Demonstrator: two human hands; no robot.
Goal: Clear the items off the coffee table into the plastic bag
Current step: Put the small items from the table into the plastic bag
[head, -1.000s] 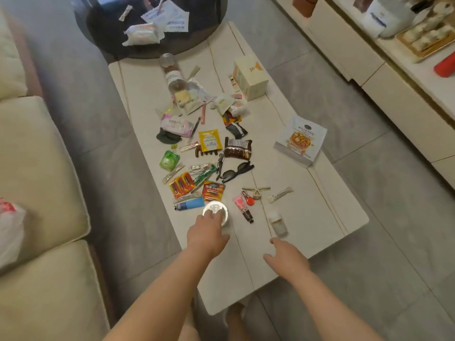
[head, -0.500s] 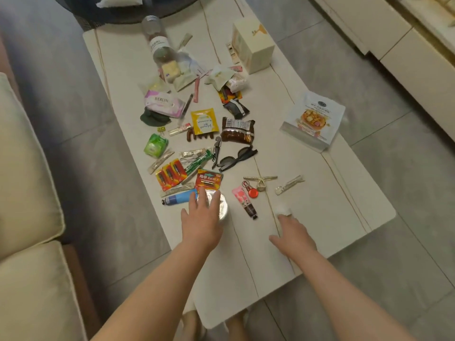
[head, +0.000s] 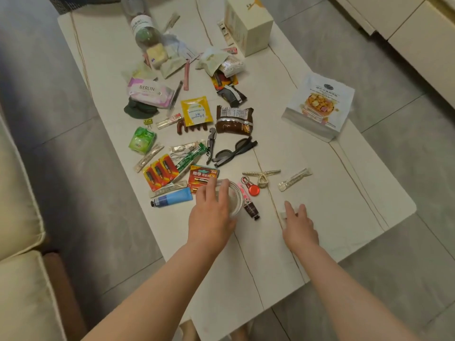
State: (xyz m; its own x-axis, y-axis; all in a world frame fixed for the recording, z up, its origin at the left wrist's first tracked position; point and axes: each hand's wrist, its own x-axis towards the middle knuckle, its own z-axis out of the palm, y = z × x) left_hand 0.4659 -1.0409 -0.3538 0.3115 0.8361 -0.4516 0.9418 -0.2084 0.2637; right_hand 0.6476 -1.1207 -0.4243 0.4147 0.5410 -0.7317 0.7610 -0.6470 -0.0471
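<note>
The white coffee table (head: 344, 193) is strewn with several small items. My left hand (head: 211, 215) lies over a round clear tin (head: 235, 200) near the table's front, fingers curled over its rim. To the right, my right hand (head: 299, 227) covers a small white container (head: 283, 216), thumb and fingers on either side of it; most of it is hidden. Between the hands lies a pink hand cream tube (head: 248, 203). A blue tube (head: 172, 199) and a red battery pack (head: 203, 177) are just left of the tin. No plastic bag is in view.
Further back lie sunglasses (head: 232, 150), a snack pouch (head: 320, 107), a cream box (head: 248, 23), a lying bottle (head: 144, 25) and several wrappers. A beige sofa (head: 17, 217) runs along the left; a cabinet (head: 418, 33) stands at the upper right across grey floor.
The view has come closer and tilted down; the bag on the sofa has left the frame. My right hand moved forward onto the small white container. My left hand stays on the tin.
</note>
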